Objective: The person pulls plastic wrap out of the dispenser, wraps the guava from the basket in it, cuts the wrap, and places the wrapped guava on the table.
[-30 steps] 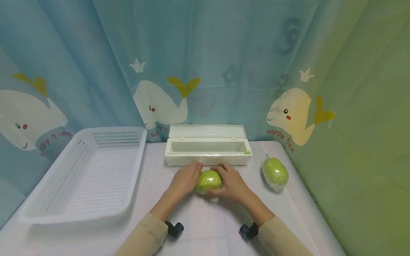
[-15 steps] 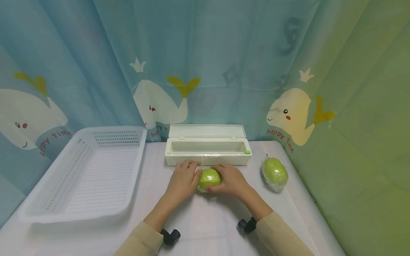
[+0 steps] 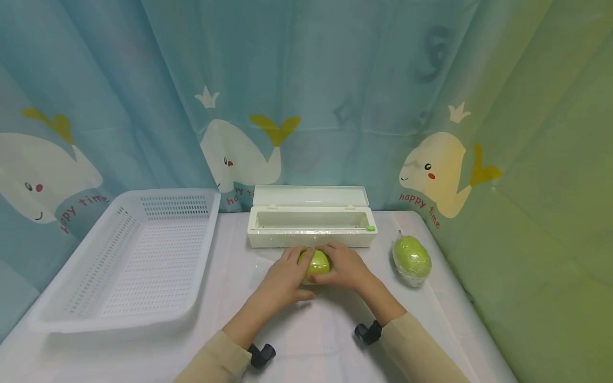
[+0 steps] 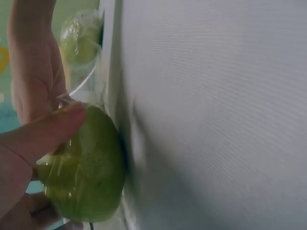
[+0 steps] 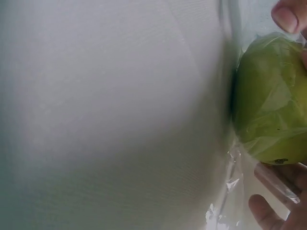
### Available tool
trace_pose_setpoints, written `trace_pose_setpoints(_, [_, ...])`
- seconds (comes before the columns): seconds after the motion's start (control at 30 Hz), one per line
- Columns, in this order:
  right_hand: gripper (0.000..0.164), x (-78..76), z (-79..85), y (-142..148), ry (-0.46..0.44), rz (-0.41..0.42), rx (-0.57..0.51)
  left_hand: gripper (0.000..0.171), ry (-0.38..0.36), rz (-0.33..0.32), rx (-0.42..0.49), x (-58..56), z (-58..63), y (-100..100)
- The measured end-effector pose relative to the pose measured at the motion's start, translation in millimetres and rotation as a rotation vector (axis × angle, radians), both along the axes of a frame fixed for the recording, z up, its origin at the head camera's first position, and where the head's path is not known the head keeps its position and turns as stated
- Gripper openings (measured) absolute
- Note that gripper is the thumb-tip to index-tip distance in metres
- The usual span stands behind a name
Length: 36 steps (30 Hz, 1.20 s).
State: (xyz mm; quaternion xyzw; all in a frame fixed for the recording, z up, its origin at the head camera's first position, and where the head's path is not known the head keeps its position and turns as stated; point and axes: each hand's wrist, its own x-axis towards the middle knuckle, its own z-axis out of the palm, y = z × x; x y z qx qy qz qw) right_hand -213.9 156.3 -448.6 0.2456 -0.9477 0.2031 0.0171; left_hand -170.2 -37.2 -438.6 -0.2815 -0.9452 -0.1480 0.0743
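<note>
A green pear in clear cling film (image 3: 318,264) sits on the table in front of the film box. The right hand (image 3: 347,267) grips it from the right, its thumb on the near side and fingers over the far side. My left hand (image 3: 283,277) lies against the left side, fingers stretched over the pear's top and thumb held out apart. In the left wrist view the pear (image 4: 93,167) is partly covered by a thumb. Film wrinkles over the pear (image 5: 271,100) in the right wrist view, and loose film (image 5: 232,184) trails near its end.
A white cling film box (image 3: 311,239) stands behind the hands with its lid raised; a green slider sits on its front edge. Another film-wrapped pear (image 3: 412,259) lies at the right. A white perforated basket (image 3: 193,314) stands left. Curtains hang behind and at the right.
My left hand first slid up and left, then came back right over the pear with its thumb spread away. The pear shifted slightly right, while the right hand stayed nearly in place.
</note>
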Motion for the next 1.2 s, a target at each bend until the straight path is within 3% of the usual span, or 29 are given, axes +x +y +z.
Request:
trace_pose_setpoints(0.2, [0.076, -0.1, -4.6, 0, 0.009, 0.003, -0.035, 0.098, 0.006, 0.02, 0.025, -6.2, -3.5, 3])
trace_pose_setpoints(0.43, [0.085, 0.6, -11.6, -1, -0.01, -0.058, -0.132, 0.093, 0.078, 0.02, -0.044, -13.1, -6.4, 5])
trace_pose_setpoints(0.57, [0.078, 0.4, -12.2, -1, 0.004, -0.069, -0.184, 0.093, 0.084, 0.025, -0.059, -16.6, -7.0, 6])
trace_pose_setpoints(0.7, [0.066, -0.8, -12.9, -1, 0.032, -0.056, -0.177, 0.093, 0.076, 0.028, -0.062, -19.8, -7.4, 6])
trace_pose_setpoints(0.87, [0.064, -0.6, -13.2, 1, 0.07, -0.052, -0.15, 0.095, 0.044, 0.039, -0.057, -23.4, -7.0, 7])
trace_pose_setpoints(1.07, [0.071, 2.5, -11.3, 3, 0.105, -0.05, -0.061, 0.092, -0.001, 0.075, -0.001, -28.0, -10.4, 7])
trace_pose_setpoints(1.2, [0.082, 4.6, -13.6, 8, 0.119, -0.072, -0.033, 0.088, 0.029, 0.079, 0.041, -30.2, -11.0, 5])
